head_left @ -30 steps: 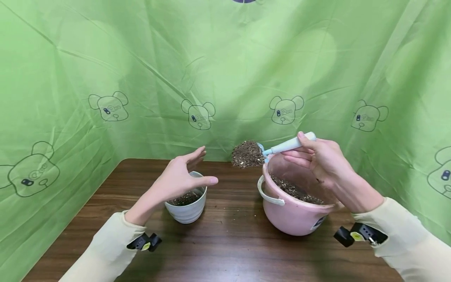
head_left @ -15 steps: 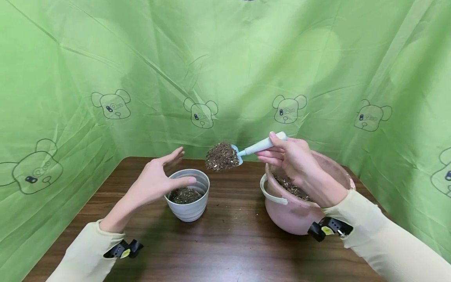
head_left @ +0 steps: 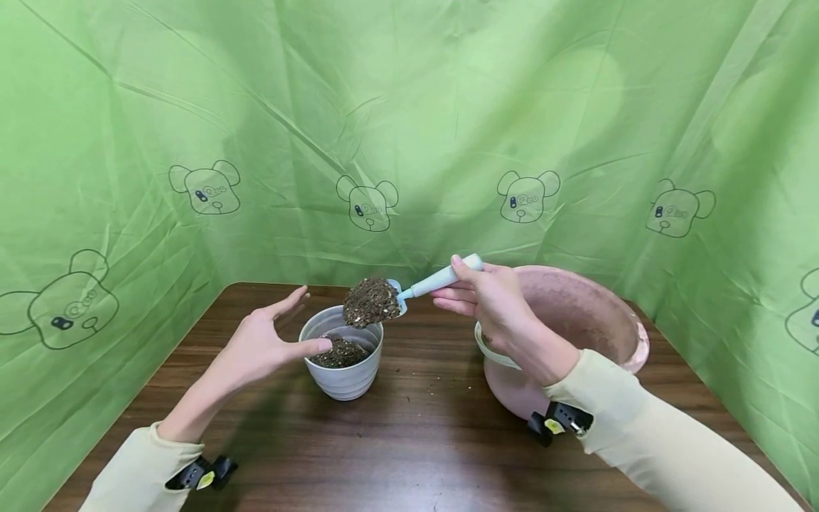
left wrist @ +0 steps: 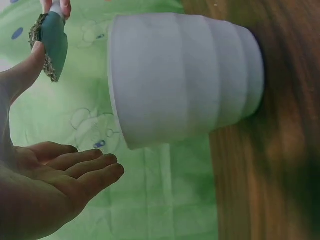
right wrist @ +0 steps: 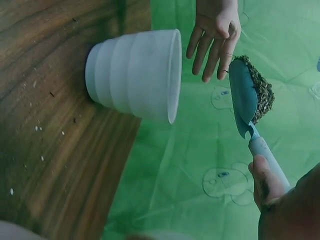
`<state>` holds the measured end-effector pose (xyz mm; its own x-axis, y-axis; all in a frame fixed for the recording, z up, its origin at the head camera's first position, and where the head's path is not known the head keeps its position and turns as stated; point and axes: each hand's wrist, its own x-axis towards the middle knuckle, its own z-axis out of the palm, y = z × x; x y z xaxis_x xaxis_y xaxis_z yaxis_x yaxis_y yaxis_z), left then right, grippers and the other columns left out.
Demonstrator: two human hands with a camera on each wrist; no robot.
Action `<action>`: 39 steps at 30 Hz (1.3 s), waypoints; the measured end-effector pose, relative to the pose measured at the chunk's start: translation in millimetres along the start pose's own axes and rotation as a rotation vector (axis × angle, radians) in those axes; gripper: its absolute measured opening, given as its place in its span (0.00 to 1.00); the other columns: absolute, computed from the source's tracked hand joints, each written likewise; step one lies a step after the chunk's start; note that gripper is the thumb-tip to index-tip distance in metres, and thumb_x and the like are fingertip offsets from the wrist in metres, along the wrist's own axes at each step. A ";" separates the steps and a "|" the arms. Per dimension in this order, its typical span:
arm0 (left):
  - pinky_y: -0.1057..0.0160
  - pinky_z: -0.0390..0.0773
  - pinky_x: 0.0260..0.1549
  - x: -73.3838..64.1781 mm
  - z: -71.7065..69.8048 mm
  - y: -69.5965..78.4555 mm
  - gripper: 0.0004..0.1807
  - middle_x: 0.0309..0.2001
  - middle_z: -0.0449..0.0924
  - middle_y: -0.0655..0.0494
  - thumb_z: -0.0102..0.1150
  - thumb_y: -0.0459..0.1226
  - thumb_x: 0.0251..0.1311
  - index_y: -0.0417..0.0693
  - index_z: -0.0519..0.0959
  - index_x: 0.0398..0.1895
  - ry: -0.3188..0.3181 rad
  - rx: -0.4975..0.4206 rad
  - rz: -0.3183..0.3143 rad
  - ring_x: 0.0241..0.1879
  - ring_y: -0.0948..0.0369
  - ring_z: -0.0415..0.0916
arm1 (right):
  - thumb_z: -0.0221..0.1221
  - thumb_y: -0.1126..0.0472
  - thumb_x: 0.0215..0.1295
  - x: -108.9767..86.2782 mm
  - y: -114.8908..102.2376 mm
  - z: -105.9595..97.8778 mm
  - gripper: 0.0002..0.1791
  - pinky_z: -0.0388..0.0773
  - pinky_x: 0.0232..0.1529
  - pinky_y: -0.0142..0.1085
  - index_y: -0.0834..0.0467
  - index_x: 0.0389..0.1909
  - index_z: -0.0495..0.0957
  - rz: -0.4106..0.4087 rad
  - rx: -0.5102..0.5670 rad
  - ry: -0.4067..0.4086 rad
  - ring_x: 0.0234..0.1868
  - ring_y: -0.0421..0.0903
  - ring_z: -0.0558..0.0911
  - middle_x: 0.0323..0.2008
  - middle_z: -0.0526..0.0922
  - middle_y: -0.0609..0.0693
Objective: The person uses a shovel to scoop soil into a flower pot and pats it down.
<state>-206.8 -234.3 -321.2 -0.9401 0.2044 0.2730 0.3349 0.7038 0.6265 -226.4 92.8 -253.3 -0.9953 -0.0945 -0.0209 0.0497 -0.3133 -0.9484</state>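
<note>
In the head view, your right hand (head_left: 502, 306) is gripping the trowel (head_left: 441, 281) at centre, its soil (head_left: 371, 302) overlapping the pot's (head_left: 345, 380) upper-right rim; your left hand (head_left: 262, 341) is spreading wide, centre-left.

In the left wrist view, the pot is standing right of your fingers, untouched.

In the right wrist view, your thumb is pressing the handle, lower right.

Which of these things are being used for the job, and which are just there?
Part of the job:
trowel, in the right hand
soil heaped on it
pot
left hand, beside the pot
bucket, likely

Just there:
table
specks on it
green cloth
</note>
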 end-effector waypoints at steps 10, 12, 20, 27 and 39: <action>0.44 0.63 0.60 -6.8 15.7 -25.0 0.59 0.69 0.61 0.50 0.68 0.64 0.40 0.49 0.54 0.74 -0.035 0.012 -0.036 0.64 0.47 0.61 | 0.57 0.59 0.68 5.6 29.0 12.2 0.15 0.81 0.40 0.45 0.69 0.44 0.71 -0.027 -0.048 0.057 0.43 0.65 0.81 0.41 0.82 0.68; 0.45 0.64 0.60 -7.5 19.2 -27.9 0.60 0.69 0.59 0.48 0.69 0.64 0.40 0.48 0.55 0.74 -0.042 0.000 -0.041 0.63 0.46 0.63 | 0.57 0.60 0.68 6.7 33.8 14.1 0.15 0.82 0.39 0.45 0.69 0.44 0.71 -0.031 -0.054 0.072 0.43 0.66 0.81 0.40 0.82 0.68; 0.48 0.65 0.59 -10.2 27.5 -35.3 0.60 0.67 0.61 0.43 0.72 0.61 0.39 0.45 0.55 0.73 -0.060 -0.058 -0.052 0.62 0.49 0.65 | 0.58 0.61 0.67 8.7 49.8 21.9 0.12 0.82 0.37 0.44 0.69 0.39 0.74 -0.054 -0.087 0.104 0.39 0.64 0.83 0.38 0.82 0.67; 0.49 0.66 0.59 -10.6 31.3 -39.1 0.61 0.66 0.64 0.43 0.72 0.61 0.38 0.43 0.55 0.73 -0.059 -0.086 -0.055 0.62 0.50 0.66 | 0.60 0.61 0.66 10.1 54.7 27.0 0.13 0.83 0.35 0.44 0.68 0.39 0.75 -0.100 -0.134 0.108 0.38 0.64 0.83 0.36 0.83 0.67; 0.49 0.66 0.59 -10.5 32.7 -37.3 0.59 0.65 0.65 0.43 0.73 0.59 0.40 0.42 0.56 0.72 -0.063 -0.124 -0.048 0.60 0.51 0.68 | 0.61 0.62 0.64 11.3 58.1 34.4 0.14 0.83 0.35 0.46 0.70 0.41 0.75 -0.268 -0.240 0.062 0.35 0.64 0.83 0.35 0.83 0.69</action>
<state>-211.5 -240.4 -371.3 -0.9559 0.2178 0.1967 0.2915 0.6252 0.7240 -231.9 41.0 -297.7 -0.9738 0.0204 0.2266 -0.2275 -0.0878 -0.9698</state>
